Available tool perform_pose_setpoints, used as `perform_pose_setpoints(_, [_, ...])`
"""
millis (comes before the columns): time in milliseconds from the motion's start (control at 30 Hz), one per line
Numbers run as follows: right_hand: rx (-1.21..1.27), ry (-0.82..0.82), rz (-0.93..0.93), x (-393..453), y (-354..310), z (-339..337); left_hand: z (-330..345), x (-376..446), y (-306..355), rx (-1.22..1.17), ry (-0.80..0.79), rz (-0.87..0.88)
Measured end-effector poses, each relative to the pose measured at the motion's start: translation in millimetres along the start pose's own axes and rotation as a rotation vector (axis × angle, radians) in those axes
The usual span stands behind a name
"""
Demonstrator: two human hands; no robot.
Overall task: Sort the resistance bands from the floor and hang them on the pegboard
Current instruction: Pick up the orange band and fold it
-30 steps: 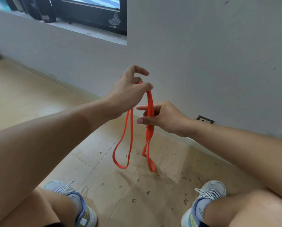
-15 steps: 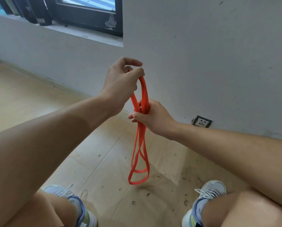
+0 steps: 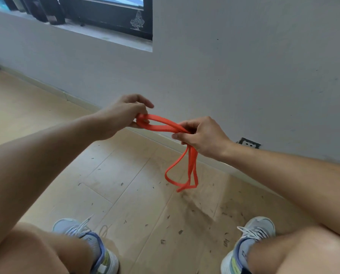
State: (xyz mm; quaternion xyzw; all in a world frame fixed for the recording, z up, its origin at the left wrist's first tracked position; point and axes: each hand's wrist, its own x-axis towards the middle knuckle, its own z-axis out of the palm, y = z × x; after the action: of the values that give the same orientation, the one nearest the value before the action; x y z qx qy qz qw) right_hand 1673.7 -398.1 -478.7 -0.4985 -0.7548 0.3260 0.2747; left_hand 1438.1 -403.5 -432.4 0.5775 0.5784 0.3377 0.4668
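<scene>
An orange resistance band is folded into several strands and held in the air between my hands. My left hand pinches one looped end with thumb and fingers. My right hand grips the gathered strands further along. Below my right hand the remaining loops of the band hang down above the floor. No pegboard is in view.
I am squatting over a light wooden floor littered with small dark flecks, my two shoes at the bottom. A grey wall stands close ahead with a socket near its base and a window ledge at upper left.
The band hung vertically from my raised left hand. My left hand has dropped and my right hand moved right, so the held stretch now lies nearly level, with loops hanging under my right hand.
</scene>
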Motion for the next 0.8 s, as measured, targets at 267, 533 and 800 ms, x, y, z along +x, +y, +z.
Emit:
perform_pose_setpoints(267, [-0.155, -0.243, -0.074, -6.1, -8.7, 5.5, 25.8, -8.6, -3.8, 0.645, -0.262, -0.081])
perform_pose_setpoints(533, [-0.042, -0.378, -0.026, -11.0, -8.1, 5.7, 29.8, -7.6, -11.8, 0.441, -0.559, -0.248])
perform_pose_setpoints(800, [0.099, -0.456, 0.047, -8.6, 3.9, 9.1, 27.5, -9.9, 3.3, 0.45, -0.509, -0.252])
